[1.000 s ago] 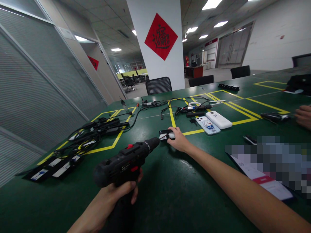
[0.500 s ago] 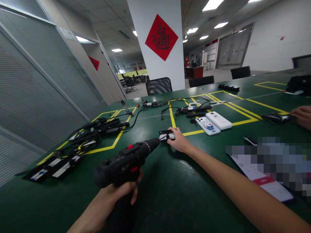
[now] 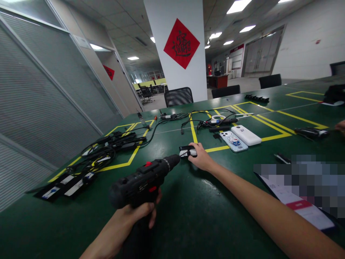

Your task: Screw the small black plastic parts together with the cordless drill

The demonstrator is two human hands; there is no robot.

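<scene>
My left hand is wrapped around the grip of a black power drill with red buttons, its chuck pointing forward and right. Beyond the chuck, my right hand grips a small black piece with a white face, fingers closed over its right end. The drill's tip comes right up to the left side of this piece; whether it touches, I cannot tell. My right fingers partly cover the piece.
Black cables and flat black-and-white pieces lie on the left. A patterned phone and a white power bank lie right of centre. At the right edge, another person's hand is near a black tool.
The whole view has shifted slightly, moving everything a little to the right. Both my hands keep their holds. The other person's hand has drawn away toward the right edge.
</scene>
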